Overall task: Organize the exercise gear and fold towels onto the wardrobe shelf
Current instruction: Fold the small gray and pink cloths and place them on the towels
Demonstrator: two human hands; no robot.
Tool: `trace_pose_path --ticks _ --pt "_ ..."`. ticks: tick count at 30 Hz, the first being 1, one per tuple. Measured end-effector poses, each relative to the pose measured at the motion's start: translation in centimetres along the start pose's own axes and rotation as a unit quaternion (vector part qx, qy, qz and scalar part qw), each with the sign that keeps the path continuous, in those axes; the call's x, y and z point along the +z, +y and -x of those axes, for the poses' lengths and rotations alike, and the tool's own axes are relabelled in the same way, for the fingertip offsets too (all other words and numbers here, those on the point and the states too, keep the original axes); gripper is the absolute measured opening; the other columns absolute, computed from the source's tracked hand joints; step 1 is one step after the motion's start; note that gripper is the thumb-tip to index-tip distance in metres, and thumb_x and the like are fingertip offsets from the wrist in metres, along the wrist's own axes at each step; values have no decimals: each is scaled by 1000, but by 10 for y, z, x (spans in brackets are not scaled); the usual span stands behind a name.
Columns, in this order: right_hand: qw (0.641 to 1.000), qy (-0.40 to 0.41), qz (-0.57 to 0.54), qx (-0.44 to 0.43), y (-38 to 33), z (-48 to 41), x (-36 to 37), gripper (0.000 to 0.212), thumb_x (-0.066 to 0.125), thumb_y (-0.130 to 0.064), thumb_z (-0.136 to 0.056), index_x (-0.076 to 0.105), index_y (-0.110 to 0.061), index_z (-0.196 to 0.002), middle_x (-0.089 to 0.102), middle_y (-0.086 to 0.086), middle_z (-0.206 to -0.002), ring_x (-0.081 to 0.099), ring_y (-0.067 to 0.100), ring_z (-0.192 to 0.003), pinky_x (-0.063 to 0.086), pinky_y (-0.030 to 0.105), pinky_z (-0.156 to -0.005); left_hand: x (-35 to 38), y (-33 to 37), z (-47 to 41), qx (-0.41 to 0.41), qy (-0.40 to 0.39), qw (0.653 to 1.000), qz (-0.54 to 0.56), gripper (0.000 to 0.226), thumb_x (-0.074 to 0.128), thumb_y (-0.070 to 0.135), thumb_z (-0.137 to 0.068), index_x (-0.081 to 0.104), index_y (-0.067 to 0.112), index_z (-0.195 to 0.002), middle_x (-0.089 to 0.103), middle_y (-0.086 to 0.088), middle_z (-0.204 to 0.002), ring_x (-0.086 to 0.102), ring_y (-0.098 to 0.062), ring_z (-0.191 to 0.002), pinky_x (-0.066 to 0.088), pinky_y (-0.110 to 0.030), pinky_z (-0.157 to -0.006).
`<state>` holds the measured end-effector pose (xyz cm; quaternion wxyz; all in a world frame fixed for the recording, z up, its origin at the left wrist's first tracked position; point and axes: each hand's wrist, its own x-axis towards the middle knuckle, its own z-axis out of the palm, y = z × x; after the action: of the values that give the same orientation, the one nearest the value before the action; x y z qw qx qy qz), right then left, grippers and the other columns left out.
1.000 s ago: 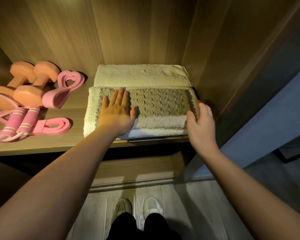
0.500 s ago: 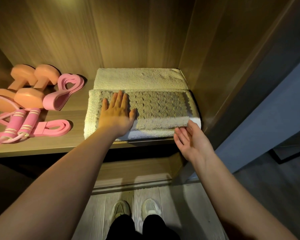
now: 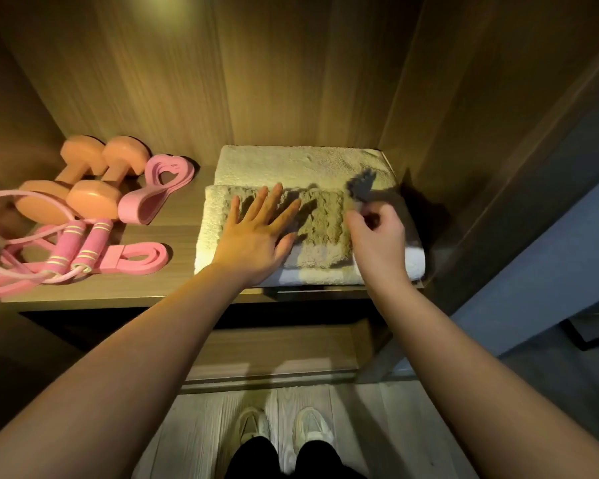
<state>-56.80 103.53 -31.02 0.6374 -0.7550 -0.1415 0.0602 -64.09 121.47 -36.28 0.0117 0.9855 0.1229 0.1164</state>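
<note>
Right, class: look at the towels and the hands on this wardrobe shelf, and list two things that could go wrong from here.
1. The front towel stack lies close to the front edge of the shelf; a tug toward the person might slide it off.
2. The left hand presses flat on only the stack's left part, while the right hand curls its fingers over the right part; pulling there could rumple the top layer. Whether it grips is unclear.
</note>
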Motion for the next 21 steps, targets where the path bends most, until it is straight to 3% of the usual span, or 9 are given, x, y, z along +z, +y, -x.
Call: trace_pose_path --ticks 4,6,8,10,14,16,18,21 --pt "992 -67 46 -93 -11 -2 35 12 59 -19 -92 53 -26 -84 57 -7 -74 50 -7 -56 39 10 -50 -9 -28 25 -59 10 998 11 59 29 47 -100 19 25 -155 8 -2 -163 3 -21 -150 4 -51 -119" --pt "984 -115 69 -119 -14 1 58 1 58 -21 -93 57 -21 -92 64 -5 -86 57 -7 -66 47 17 -59 -16 -43 39 -118 44 992 22 56 41 40 -98 35 17 -149 31 -10 -155 27 -28 -142 25 -48 -112" --pt "969 -160 118 -149 -14 5 78 8 56 -24 -95 59 -17 -98 69 2 -102 66 9 -87 56 34 -76 -21 -52 50 -153 83 984 19 48 46 33 -93 50 12 -136 51 -12 -130 47 -31 -116 41 -43 -91" --pt "941 -206 190 -190 -10 12 92 9 54 -26 -97 53 -17 -94 70 11 -106 67 26 -93 55 46 -80 -24 -54 56 -184 115 971 102 33 53 22 -90 62 6 -118 59 -11 -111 54 -26 -94 44 -37 -76" --pt "876 -258 323 -247 4 18 97 12 50 -26 -99 54 -16 -104 68 10 -110 64 31 -98 52 45 -77 -38 -61 55 -302 87 923 225 16 58 14 -88 72 9 -96 70 -6 -92 61 -21 -81 42 -26 -67" --pt "854 -262 357 -274 6 18 94 20 52 -26 -97 56 -14 -113 66 4 -114 61 28 -102 48 42 -87 -44 -64 50 -340 32 898 279 16 57 10 -84 73 9 -89 72 -6 -80 65 -21 -73 47 -26 -62" --pt "832 -255 387 -306 7 16 90 20 57 -24 -95 56 -16 -113 62 2 -123 55 27 -112 39 38 -97 -53 -60 44 -374 -18 841 391 13 58 5 -84 71 1 -86 71 -9 -68 67 -17 -60 55 -27 -56" --pt "800 -239 438 -333 7 16 84 31 62 -23 -91 54 -19 -120 54 2 -137 48 26 -126 31 39 -107 -63 -53 36 -404 -78 773 482 15 63 4 -86 65 -10 -91 71 -19 -80 72 -23 -70 61 -35 -70"
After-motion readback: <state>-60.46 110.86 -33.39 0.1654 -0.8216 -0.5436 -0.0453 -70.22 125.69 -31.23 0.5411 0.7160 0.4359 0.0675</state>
